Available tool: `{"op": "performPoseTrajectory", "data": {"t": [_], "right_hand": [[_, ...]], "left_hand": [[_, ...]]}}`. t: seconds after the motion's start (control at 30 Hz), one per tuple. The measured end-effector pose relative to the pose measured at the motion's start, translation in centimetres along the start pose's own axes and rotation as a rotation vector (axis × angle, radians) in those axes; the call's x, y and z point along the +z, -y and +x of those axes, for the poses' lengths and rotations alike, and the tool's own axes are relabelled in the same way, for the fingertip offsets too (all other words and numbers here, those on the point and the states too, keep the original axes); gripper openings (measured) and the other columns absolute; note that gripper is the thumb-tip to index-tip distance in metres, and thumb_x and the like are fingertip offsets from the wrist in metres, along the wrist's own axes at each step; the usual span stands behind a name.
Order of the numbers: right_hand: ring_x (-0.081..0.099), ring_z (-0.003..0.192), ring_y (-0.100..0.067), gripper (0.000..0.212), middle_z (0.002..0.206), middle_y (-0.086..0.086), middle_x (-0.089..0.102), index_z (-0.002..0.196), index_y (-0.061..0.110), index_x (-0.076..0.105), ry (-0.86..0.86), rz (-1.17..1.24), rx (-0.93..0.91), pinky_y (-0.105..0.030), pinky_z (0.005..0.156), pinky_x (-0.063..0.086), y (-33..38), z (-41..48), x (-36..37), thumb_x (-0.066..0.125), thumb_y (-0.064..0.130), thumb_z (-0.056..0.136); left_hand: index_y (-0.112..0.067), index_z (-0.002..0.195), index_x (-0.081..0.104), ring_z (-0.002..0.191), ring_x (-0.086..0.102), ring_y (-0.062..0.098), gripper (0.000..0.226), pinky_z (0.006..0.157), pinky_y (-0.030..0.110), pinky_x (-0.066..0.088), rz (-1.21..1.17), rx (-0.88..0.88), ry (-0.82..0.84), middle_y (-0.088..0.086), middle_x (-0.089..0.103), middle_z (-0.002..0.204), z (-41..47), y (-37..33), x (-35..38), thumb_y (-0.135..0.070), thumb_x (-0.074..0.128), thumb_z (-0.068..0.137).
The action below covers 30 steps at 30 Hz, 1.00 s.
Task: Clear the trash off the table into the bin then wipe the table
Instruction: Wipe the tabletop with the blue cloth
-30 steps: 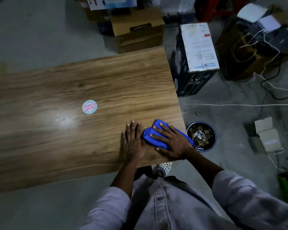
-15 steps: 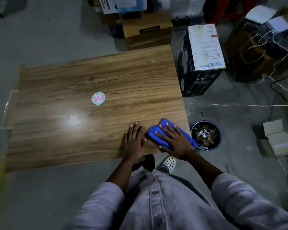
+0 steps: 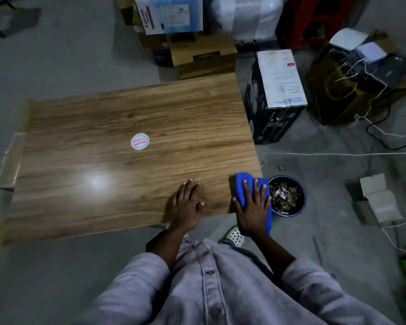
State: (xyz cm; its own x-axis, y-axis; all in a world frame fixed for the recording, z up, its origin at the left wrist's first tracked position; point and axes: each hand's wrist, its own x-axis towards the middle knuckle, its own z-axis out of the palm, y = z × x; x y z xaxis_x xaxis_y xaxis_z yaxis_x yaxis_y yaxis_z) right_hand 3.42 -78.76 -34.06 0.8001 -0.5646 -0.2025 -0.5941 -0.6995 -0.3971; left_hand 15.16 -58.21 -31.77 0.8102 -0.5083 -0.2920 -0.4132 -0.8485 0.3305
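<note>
A low wooden table (image 3: pixel 117 179) lies below me, bare except for a round pink-and-white sticker (image 3: pixel 140 141) near its middle. My right hand (image 3: pixel 253 206) presses flat with straight fingers on a folded blue cloth (image 3: pixel 243 184) at the table's near right corner; part of the cloth hangs past the edge. My left hand (image 3: pixel 187 204) rests flat on the wood beside it, a hand's width to the left. A round dark bin (image 3: pixel 300 208) holding crumpled wrappers and scraps stands on the floor just right of that corner.
A tall dark carton with a white top (image 3: pixel 277 90) stands against the table's right side. Brown cartons (image 3: pixel 203 57) and wrapped packages crowd the far edge. Cables (image 3: pixel 338 154) cross the floor at right, near small open boxes (image 3: pixel 377 198). My sandalled foot (image 3: pixel 232 235) is below the near corner.
My right hand has slid the blue cloth rightward to the table's near right corner, so it now overhangs the edge. The left hand stays flat on the wood.
</note>
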Motion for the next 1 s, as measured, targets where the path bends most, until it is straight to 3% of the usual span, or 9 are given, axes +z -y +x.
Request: {"op": "performPoseTrajectory", "data": {"t": [0.2,0.37,0.43,0.53,0.63,0.73,0.8,0.9,1.0], "right_hand": [[0.009,0.155,-0.042,0.075,0.168,-0.016,0.014,0.161,0.023,0.026,-0.110,0.071,0.230,-0.067,0.119,0.012,7.2,0.6,2.2,0.029,0.059,0.095],[0.006,0.155,-0.044,0.078,0.169,-0.014,0.013,0.160,0.022,0.028,0.005,0.055,-0.022,-0.066,0.121,0.006,11.4,0.8,4.3,0.038,0.033,0.084],[0.009,0.154,-0.043,0.076,0.167,-0.014,0.020,0.158,0.019,0.034,0.049,0.154,-0.150,-0.065,0.122,0.006,12.7,0.7,4.5,0.038,0.029,0.082],[0.030,0.150,-0.034,0.073,0.158,-0.012,0.042,0.152,0.014,0.043,0.072,0.406,-0.218,-0.059,0.122,0.022,14.7,-0.3,4.5,0.042,0.012,0.079],[0.057,0.130,-0.030,0.061,0.142,-0.015,0.060,0.145,0.007,0.051,-0.102,0.638,0.003,-0.047,0.108,0.045,14.3,-2.1,3.1,0.048,0.009,0.084],[0.056,0.126,-0.026,0.062,0.143,-0.016,0.058,0.148,0.010,0.049,-0.431,0.620,0.261,-0.034,0.103,0.043,12.0,-3.1,-1.1,0.050,0.003,0.087],[0.056,0.124,-0.031,0.058,0.144,-0.014,0.058,0.153,0.020,0.044,-0.558,0.557,0.493,-0.035,0.099,0.043,10.5,-3.0,-4.1,0.051,0.005,0.097],[0.057,0.124,-0.036,0.057,0.142,-0.016,0.057,0.156,0.025,0.038,-0.555,0.575,0.668,-0.041,0.101,0.042,8.1,-1.0,-5.0,0.049,0.012,0.101],[0.030,0.148,-0.041,0.062,0.162,-0.017,0.034,0.159,0.020,0.031,-0.390,0.376,0.628,-0.054,0.118,0.023,7.5,2.0,-1.6,0.051,0.017,0.100]], "left_hand": [[-0.029,0.155,0.036,0.149,0.025,0.018,0.057,0.114,0.039,0.026,0.023,0.183,0.103,-0.009,0.024,0.166,1.6,3.6,-2.9,-0.040,0.047,0.101],[-0.015,0.117,0.072,0.114,0.061,0.029,0.051,0.095,0.036,0.043,-0.130,0.300,-0.076,0.004,0.071,0.119,2.5,7.3,-5.6,-0.041,0.035,0.093],[-0.009,0.103,0.075,0.097,0.065,0.033,0.046,0.087,0.036,0.047,-0.221,0.311,-0.118,0.009,0.074,0.100,3.2,8.7,-6.5,-0.035,0.038,0.094],[-0.003,0.101,0.076,0.092,0.066,0.036,0.051,0.085,0.036,0.042,-0.320,0.239,-0.151,0.016,0.075,0.097,4.0,9.0,-7.1,-0.034,0.036,0.092],[-0.005,0.101,0.077,0.092,0.066,0.035,0.038,0.083,0.033,0.041,-0.402,0.175,-0.172,0.015,0.075,0.097,4.0,8.3,-7.0,-0.020,0.045,0.086],[-0.011,0.089,0.078,0.088,0.064,0.034,0.036,0.078,0.032,0.044,-0.444,0.247,-0.107,0.009,0.075,0.088,4.0,7.6,-6.1,-0.006,0.045,0.073],[-0.013,0.080,0.076,0.083,0.062,0.036,0.034,0.075,0.032,0.042,-0.431,0.301,-0.077,0.008,0.071,0.081,4.2,6.9,-5.0,0.005,0.051,0.066],[-0.013,0.078,0.076,0.085,0.057,0.035,0.031,0.074,0.031,0.041,-0.351,0.308,-0.061,0.007,0.064,0.078,4.9,5.9,-4.3,0.014,0.067,0.064],[-0.017,0.077,0.075,0.087,0.052,0.033,0.031,0.076,0.036,0.041,-0.252,0.314,-0.063,0.005,0.057,0.079,6.0,5.5,-4.7,0.011,0.071,0.064]]}}
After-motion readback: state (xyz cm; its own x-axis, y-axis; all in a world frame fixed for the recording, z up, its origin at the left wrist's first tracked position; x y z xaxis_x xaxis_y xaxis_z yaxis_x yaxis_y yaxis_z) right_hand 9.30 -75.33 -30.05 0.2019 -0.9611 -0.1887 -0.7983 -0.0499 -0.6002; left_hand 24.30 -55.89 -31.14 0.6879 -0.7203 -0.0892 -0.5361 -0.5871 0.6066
